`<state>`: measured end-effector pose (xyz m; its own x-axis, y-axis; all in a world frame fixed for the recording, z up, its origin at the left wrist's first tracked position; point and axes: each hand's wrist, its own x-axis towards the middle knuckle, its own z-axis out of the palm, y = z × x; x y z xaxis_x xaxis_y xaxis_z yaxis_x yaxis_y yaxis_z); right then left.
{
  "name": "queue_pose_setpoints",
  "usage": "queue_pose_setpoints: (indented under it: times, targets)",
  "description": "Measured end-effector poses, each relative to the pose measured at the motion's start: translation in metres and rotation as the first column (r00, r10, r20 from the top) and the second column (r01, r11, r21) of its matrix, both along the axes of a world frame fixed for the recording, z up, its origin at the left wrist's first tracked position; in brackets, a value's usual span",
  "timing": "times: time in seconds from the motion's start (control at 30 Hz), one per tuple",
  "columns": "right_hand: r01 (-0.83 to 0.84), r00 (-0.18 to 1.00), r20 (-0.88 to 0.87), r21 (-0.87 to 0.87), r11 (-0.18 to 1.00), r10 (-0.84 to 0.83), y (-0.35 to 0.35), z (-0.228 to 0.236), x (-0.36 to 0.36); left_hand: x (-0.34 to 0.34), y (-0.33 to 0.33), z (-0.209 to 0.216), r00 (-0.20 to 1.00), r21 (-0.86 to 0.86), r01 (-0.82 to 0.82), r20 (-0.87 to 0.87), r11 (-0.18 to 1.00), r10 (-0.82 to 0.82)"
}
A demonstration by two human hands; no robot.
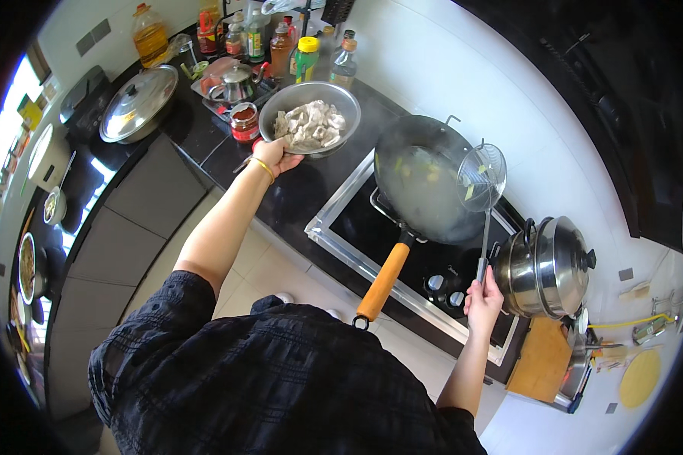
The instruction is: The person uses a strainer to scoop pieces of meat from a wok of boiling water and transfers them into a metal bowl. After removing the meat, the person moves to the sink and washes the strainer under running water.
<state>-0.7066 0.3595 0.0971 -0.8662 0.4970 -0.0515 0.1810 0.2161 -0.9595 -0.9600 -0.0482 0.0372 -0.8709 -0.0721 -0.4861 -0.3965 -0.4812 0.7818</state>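
Observation:
My left hand (275, 157) grips the near rim of a metal bowl (266, 120) at the counter's left part. Pale, whitish meat pieces (311, 126) lie heaped in it. My right hand (483, 302) is closed round the grey handle of a wire mesh skimmer (482, 179), whose round basket is over the right rim of the wok. A few yellowish-green bits cling to the mesh. The dark wok (413, 199) sits on the stove with cloudy, steaming liquid and several pale yellow pieces in it. Its wooden handle (385, 280) points toward me.
A stacked steel steamer pot (539, 265) stands right of the wok on the stove (341, 220). Behind the bowl are several sauce bottles (306, 58), a red jar (244, 123) and a small metal pot (237, 82). A lidded pan (139, 104) sits further left.

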Motion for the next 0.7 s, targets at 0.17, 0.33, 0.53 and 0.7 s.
queue_pose_setpoints:
  times: [0.17, 0.33, 0.53, 0.7]
  targets:
    - [0.013, 1.0, 0.012, 0.35, 0.937, -0.019, 0.03, -0.044, -0.02, -0.034, 0.036, -0.02, 1.0, -0.106, -0.01, 0.011, 0.994, 0.011]
    - [-0.037, 0.995, 0.093, 0.013, 0.999, 0.036, 0.0, -0.021, -0.043, -0.055, 0.053, -0.06, 0.997, -0.178, -0.047, 0.056, 0.983, 0.058]
    - [-0.144, 0.974, 0.127, -0.296, 0.944, 0.188, -0.021, -0.011, -0.044, -0.062, 0.061, -0.076, 0.992, -0.172, -0.05, 0.106, 0.984, 0.069]
    - [-0.2, 0.935, 0.137, -0.557, 0.806, 0.326, -0.033, 0.012, -0.031, -0.065, 0.062, -0.084, 0.994, -0.171, -0.011, 0.101, 0.985, 0.029]
